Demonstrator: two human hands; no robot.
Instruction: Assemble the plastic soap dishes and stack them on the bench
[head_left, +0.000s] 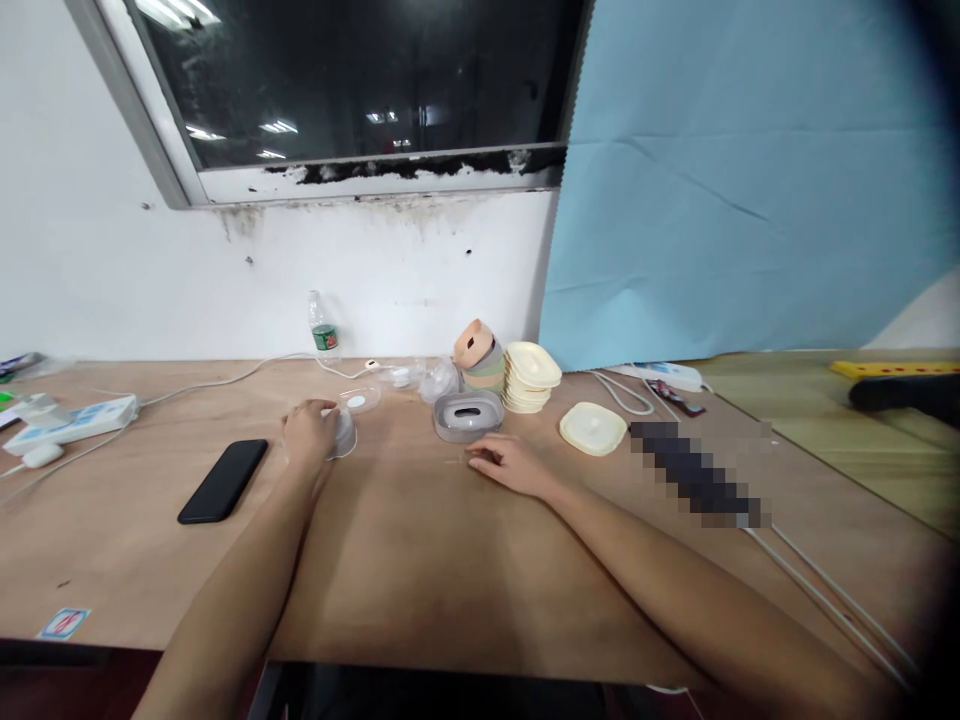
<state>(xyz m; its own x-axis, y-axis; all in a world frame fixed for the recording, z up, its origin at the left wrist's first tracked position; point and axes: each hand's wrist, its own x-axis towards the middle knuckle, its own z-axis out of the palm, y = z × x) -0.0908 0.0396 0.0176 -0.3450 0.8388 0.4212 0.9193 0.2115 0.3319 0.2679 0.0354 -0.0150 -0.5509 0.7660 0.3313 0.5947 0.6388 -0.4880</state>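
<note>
My left hand (309, 432) rests on the table with its fingers curled round a clear, round-edged plastic roll (345, 438). Behind it lies a clear film with a white round spot (357, 401). My right hand (511, 466) is low over the table, thumb and forefinger close together. A faint clear edge shows by those fingertips, too thin to name. Just beyond them sits a grey oval plastic box (470, 418) with a slot in it. Stacked cream lids (529, 375) stand behind, and a single cream lid (592, 428) lies to the right.
Peach and green boxes (480, 358) are piled behind the grey one, beside clear plastic pieces (439, 380). A black phone (223, 481) lies left, near a power strip (75, 424). A bottle (324, 328) stands by the wall. A blurred dark object (697, 475) and cables lie right.
</note>
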